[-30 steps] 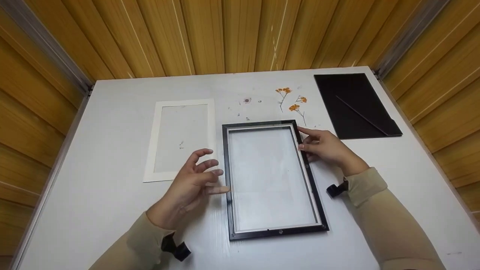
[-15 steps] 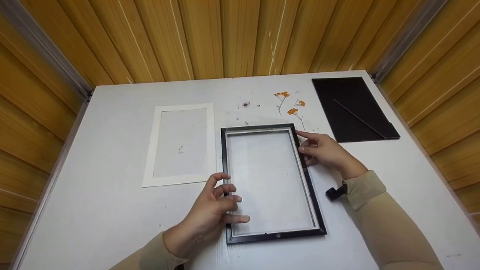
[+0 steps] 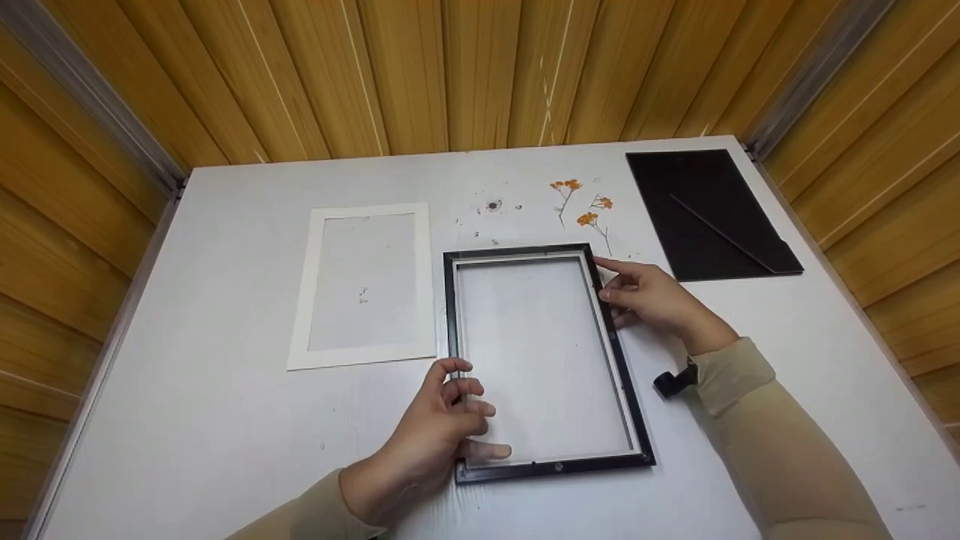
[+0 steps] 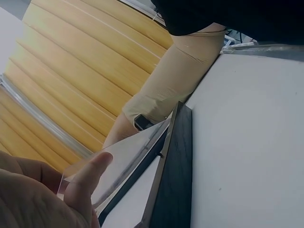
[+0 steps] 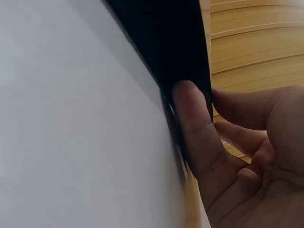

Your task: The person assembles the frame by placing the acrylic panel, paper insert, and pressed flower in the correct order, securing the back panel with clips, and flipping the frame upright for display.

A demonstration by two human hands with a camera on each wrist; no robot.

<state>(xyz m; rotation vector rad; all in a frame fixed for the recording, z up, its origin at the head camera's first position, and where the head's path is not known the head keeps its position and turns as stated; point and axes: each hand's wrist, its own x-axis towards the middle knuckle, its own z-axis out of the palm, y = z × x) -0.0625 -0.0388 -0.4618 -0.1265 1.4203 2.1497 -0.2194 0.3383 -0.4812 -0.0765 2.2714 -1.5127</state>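
Observation:
A black picture frame (image 3: pixel 634 394) with a pale inner lip lies on the white table. My right hand (image 3: pixel 649 296) grips its upper right side, and the right wrist view shows a fingertip against the dark frame edge (image 5: pixel 161 42). My left hand (image 3: pixel 442 431) is over the frame's lower left side. In the left wrist view its thumb (image 4: pixel 90 178) lies across a clear pane (image 4: pixel 126 164), which it pinches near one corner. The pane is tilted over the frame opening. Its outline is hard to make out from the head view.
A white mat (image 3: pixel 300 300) with a rectangular opening lies left of the frame. Dried orange flowers (image 3: pixel 589 219) and a small dark flower (image 3: pixel 493 205) lie behind it. A black backing board (image 3: pixel 705 202) with a slanted strip lies at the back right.
My left hand has moved toward me and to the right, from beside the frame's left side to over its lower left part. The right hand has stayed on the frame.

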